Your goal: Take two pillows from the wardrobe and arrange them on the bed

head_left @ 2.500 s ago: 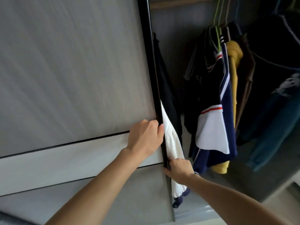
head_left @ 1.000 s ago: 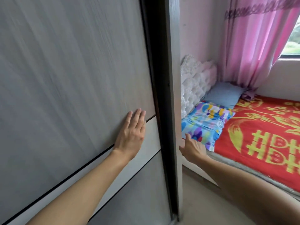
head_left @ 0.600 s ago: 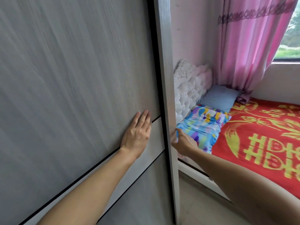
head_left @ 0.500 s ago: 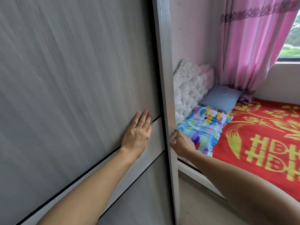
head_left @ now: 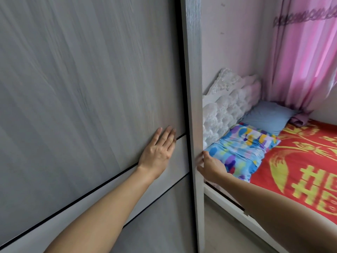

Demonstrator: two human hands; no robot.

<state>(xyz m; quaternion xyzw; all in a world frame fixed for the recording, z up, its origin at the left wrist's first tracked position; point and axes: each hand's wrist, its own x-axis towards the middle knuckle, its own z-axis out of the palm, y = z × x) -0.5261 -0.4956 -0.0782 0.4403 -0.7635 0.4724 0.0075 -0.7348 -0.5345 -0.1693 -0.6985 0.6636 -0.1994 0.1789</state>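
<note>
The grey sliding wardrobe door (head_left: 87, 92) fills the left half of the view and covers the inside of the wardrobe. My left hand (head_left: 157, 152) lies flat on it, fingers spread, close to its right edge. My right hand (head_left: 209, 166) touches the wardrobe's end panel (head_left: 192, 106) with its fingertips and holds nothing. Two pillows lie at the head of the bed (head_left: 299, 172): a multicoloured patterned pillow (head_left: 242, 148) near me and a plain blue pillow (head_left: 268, 115) behind it.
A white tufted headboard (head_left: 231, 103) stands against the wall. Pink curtains (head_left: 306, 57) hang at the far right. The bed has a red cover with gold motifs and a white frame rail (head_left: 228, 201). A strip of floor (head_left: 218, 229) runs between wardrobe and bed.
The wardrobe door has slid right and covered the hanging clothes. My left hand went from gripping its edge to resting flat. My right hand came back to the end panel.
</note>
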